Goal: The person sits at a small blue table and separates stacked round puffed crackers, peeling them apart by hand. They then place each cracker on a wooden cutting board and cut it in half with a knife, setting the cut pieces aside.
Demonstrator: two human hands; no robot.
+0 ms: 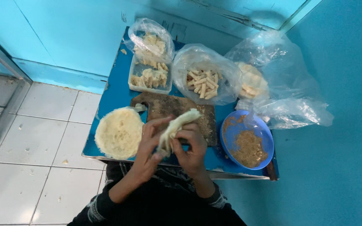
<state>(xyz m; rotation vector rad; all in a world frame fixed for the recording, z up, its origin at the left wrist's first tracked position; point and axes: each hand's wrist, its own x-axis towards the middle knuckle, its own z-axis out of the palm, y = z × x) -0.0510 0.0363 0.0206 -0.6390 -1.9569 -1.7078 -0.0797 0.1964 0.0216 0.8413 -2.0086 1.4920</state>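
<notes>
On the far left lies a grey tiled floor (pixel 42 138), and beside it stands a small blue tabletop (pixel 116 94) pushed against a turquoise wall (pixel 76 29). At the tabletop's left edge sits a round stack of thin, pale wrappers (pixel 119 132), lacy on top. Behind it a clear plastic tub (pixel 150 78) holds pale pieces of food, with an open plastic bag (pixel 151 39) of more of the same at its back. In the middle lies a dark wooden board (pixel 168 106) dusted with crumbs. Above its near edge, the left hand (pixel 149 146) and the right hand (pixel 191 148) are close together, both closed on a rolled wrapper (pixel 176 127) held up in the air between them, one end pointing up and away from the person. The roll looks light, soft and limp, thin enough to tear or unroll if pinched hard, so it likely wants gentle holding along its length with fingertips on both sides, as here, rather than a grip at one end. Farther back and to the right, a second plastic bag (pixel 204 79) holds short pale sticks, and a third, larger bag (pixel 273 83) holds pale slabs. At the right front stands a blue bowl (pixel 231 136) with brown crumbs heaped in it, just beside the board. The person's dark sleeves (pixel 101 205) show at the bottom.
</notes>
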